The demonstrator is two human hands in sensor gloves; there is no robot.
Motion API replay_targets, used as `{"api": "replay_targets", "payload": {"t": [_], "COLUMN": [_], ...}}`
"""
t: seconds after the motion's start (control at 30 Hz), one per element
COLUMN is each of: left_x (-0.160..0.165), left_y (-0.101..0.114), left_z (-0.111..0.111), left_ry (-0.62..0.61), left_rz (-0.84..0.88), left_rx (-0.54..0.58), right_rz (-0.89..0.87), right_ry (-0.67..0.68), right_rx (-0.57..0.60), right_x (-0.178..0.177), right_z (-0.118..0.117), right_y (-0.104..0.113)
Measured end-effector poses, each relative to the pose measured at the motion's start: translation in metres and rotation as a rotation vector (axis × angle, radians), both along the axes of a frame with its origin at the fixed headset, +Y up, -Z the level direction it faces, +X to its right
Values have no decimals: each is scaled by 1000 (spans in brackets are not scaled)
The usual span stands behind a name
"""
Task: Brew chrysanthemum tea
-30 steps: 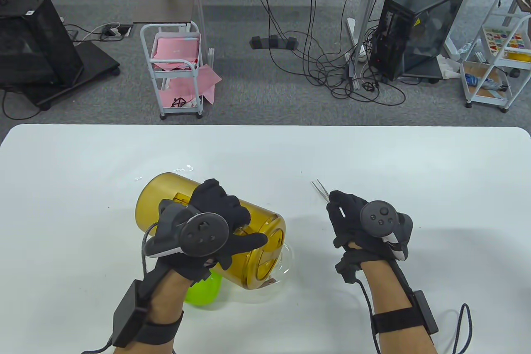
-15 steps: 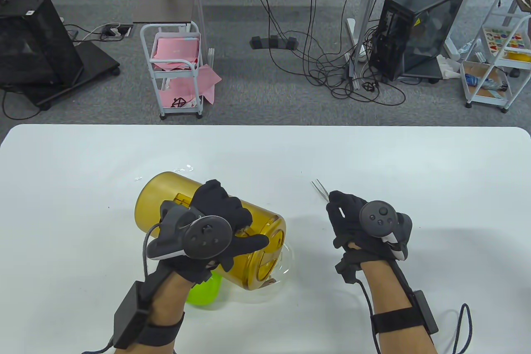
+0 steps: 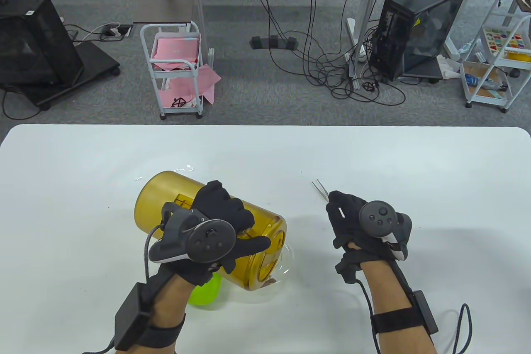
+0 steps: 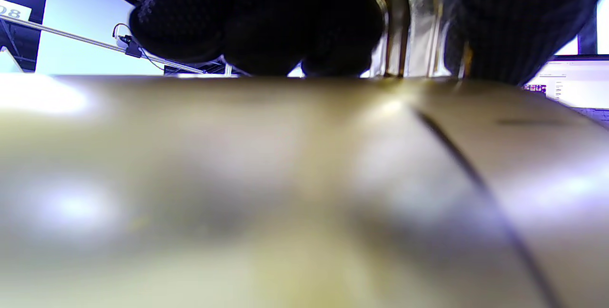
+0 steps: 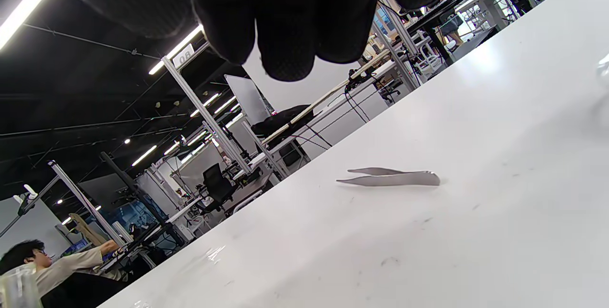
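A yellow translucent pitcher (image 3: pixel 166 196) lies tilted with its mouth down over a clear glass vessel (image 3: pixel 287 262) near the table's front. My left hand (image 3: pixel 224 215) grips the pitcher from above. In the left wrist view its fingers (image 4: pixel 266 27) curl around the handle above the blurred pitcher wall (image 4: pixel 285 179). A green lid (image 3: pixel 205 292) lies under my left wrist. My right hand (image 3: pixel 344 217) rests on the table, fingers loosely curled and holding nothing. Metal tweezers (image 3: pixel 320 189) lie just beyond it; in the right wrist view the tweezers (image 5: pixel 390 178) lie apart from the fingers (image 5: pixel 285 22).
The white table (image 3: pixel 415 171) stretches wide to the right and behind the pitcher. A few water drops (image 3: pixel 182 170) sit behind the pitcher. Carts, cables and computer cases stand on the floor past the far edge.
My left hand has rolled slightly to the right on the pitcher, tipping it a little further over the glass vessel. The right hand and tweezers have not moved.
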State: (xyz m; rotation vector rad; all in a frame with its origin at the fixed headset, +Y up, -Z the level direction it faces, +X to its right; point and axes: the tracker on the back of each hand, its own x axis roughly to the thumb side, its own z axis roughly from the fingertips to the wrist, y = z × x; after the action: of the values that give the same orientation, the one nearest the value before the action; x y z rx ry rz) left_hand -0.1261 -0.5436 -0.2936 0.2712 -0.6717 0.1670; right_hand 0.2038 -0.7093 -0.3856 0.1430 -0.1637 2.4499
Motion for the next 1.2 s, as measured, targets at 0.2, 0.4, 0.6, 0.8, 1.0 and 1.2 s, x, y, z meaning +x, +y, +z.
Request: {"api": "replay_targets", "payload": {"t": [0.2, 0.4, 0.6, 0.8, 1.0, 1.2], "left_x": [0, -2, -2, -3, -3, -3], "left_y": [0, 0, 0, 1, 1, 1], "left_z": [0, -1, -1, -1, -1, -1], "left_ry": [-1, 1, 1, 2, 3, 4], "left_rz": [-1, 7, 8, 8, 7, 6], "left_rx": [0, -9, -10, -10, -10, -11], "right_rz": [-1, -1, 0, 0, 0, 0], "right_ry": [-3, -3, -2, -2, -2, -2], "right_rx": [2, 2, 1, 1, 1, 1], "right_x": [0, 0, 0, 0, 0, 0], "right_z": [0, 0, 0, 0, 0, 0], "right_y": [0, 0, 0, 0, 0, 0]}}
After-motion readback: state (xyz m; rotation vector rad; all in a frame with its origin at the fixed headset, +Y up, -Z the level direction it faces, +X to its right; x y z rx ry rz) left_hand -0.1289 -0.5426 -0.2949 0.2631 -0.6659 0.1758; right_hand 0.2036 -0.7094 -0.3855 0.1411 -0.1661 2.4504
